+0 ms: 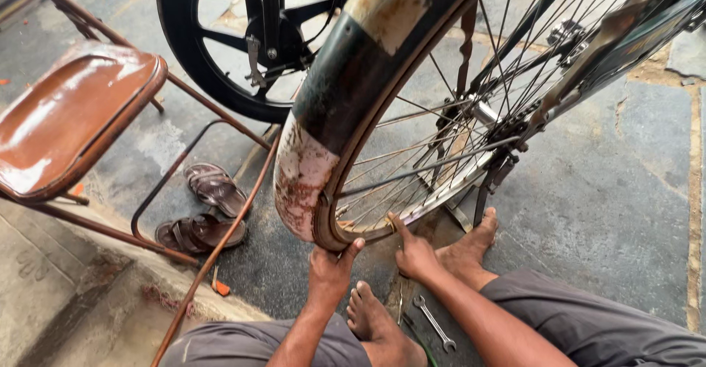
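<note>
At the far left stands one folding chair (70, 113) with a brown seat and a rusty tube frame, its lower bar running across the paving to lower centre. Under that frame lie two brown sandals (209, 209), side by side, with a small orange scrap (220, 287) just below them. At upper centre is one black motor-vehicle wheel (243, 36) with cast spokes, close behind the bicycle. The centre and right are filled by one bicycle rear wheel (434, 139) with thin wire spokes, covered by a worn, rust-stained mudguard (323, 124) that curves down to lower centre. The left hand (329, 270) reaches up at lower centre, its fingers curled around the tyre at the bottom of the wheel, just under the mudguard's tip. The right hand (413, 253), just to its right, presses an extended finger against the rim while the other fingers stay loosely bent. Two bare feet (412, 293) rest below the wheel, one beside the kickstand (485, 187). One spanner (434, 323) lies on the ground between the legs. Open stone paving (618, 190) extends to the right.
</note>
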